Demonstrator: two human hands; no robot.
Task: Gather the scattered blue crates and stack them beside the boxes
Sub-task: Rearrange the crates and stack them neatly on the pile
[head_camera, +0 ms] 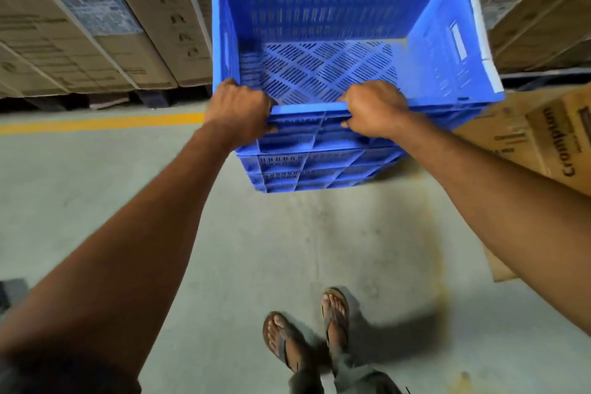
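A person's left hand (241, 112) and right hand (374, 109) both grip the near rim of a large blue perforated plastic crate (319, 67). The fingers (350, 98) are curled over the top edge into the crate and the thumbs are pressed against its outer wall. This crate is empty and sits at the top of a nested stack of similar blue plastic crates (307, 169), of which at least three ribbed rims show beneath it. The stack stands on the grey concrete floor (128, 201). The picture is blurred around the crate, so I cannot tell whether the top crate is fully seated in the one below or a little short of it. The stack stands near the foot of a row of tall brown cardboard boxes (96, 25) behind it and just beside a printed brown cardboard carton (543, 137) on the right, past the end of a yellow painted floor line (102, 123). The task looks well advanced: several crates are gathered and piled at the boxes, and this one is at or very near its place. What seems left is to let it settle square and release it. No loose crates are in view, so whether more remain elsewhere cannot be judged.
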